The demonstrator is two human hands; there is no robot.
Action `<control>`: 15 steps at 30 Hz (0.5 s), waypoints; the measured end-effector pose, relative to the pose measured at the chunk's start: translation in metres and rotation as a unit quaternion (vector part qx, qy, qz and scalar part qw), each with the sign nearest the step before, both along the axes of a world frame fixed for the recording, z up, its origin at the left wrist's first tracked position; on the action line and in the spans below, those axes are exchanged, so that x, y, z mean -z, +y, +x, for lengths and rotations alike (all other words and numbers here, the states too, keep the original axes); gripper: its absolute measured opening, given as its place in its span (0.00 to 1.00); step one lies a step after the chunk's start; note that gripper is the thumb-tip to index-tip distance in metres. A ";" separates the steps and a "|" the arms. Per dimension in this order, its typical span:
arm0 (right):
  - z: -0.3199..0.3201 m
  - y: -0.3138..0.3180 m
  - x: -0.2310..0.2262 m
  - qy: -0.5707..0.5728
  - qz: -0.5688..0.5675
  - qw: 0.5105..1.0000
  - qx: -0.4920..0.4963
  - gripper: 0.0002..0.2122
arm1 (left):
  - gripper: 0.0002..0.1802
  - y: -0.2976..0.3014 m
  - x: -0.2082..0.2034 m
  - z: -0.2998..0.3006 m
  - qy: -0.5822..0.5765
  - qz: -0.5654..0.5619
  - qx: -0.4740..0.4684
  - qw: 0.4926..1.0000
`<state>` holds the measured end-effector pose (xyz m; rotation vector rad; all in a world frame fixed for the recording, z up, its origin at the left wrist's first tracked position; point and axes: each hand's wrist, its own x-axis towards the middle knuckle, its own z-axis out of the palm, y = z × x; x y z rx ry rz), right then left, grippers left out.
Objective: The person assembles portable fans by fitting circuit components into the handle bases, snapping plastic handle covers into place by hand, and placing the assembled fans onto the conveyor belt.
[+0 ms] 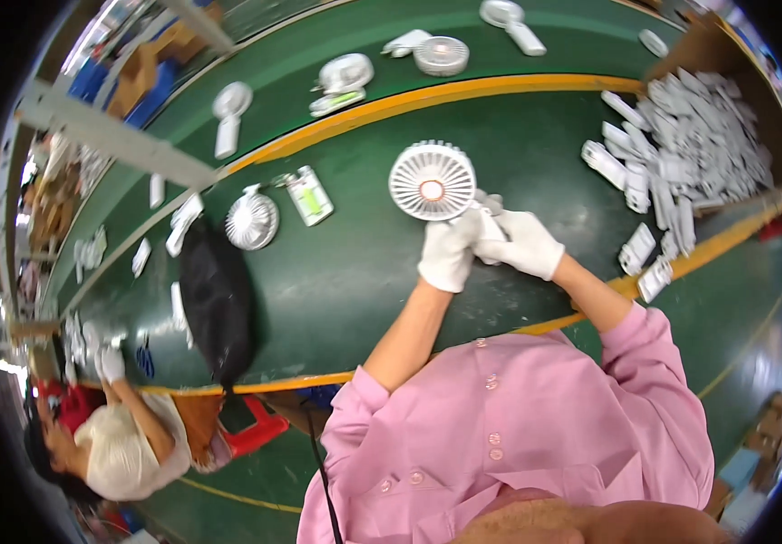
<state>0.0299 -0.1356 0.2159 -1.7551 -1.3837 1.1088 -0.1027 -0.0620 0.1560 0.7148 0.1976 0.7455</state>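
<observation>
Both white-gloved hands are together over the green bench, closed around a small white handheld fan. Its round slatted head faces up, with an orange-ringed centre. My left hand wraps the neck just under the head. My right hand grips the handle from the right side, and its fingers hide most of that handle. To the left on the bench lie another fan head and an open handle half with a green battery-like piece, apparently joined by a wire.
A cardboard box at the right spills a heap of white handle shells onto the bench. A black cloth bag lies at left. Behind an orange-yellow edge, a green belt carries more fans. A co-worker sits at far left.
</observation>
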 end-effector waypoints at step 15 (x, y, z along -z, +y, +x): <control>0.009 -0.002 0.014 0.085 -0.014 0.996 0.009 0.15 | 0.16 -0.011 -0.031 0.002 0.193 0.094 -0.089 0.973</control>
